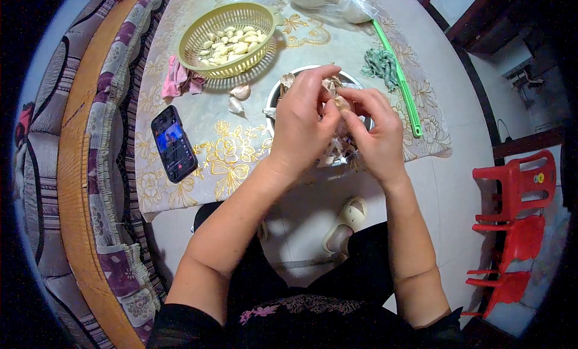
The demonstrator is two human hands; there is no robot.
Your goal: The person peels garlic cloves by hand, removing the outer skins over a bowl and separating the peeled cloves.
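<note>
Both hands meet over a white-rimmed bowl (270, 121) that holds dry garlic skins (340, 151). Between the fingertips is a garlic clove (342, 103) with tan skin on it. My right hand (376, 123) pinches the clove between thumb and fingers. My left hand (305, 117) is closed in close against it, its fingertips partly hidden behind the hand, at a pale scrap of skin. Left of the bowl, two unpeeled pieces of garlic (240, 92) lie on the tablecloth. A yellow-green plastic colander (241, 66) farther back contains many peeled cloves (232, 45).
A phone (174, 143) lies lit at the table's left. Near the colander is a pink cloth (176, 78). To the right are a green mesh scrubber (380, 68), a long green handle (409, 102) and a plastic bag (337, 3). Red chairs (518, 189) stand at the right.
</note>
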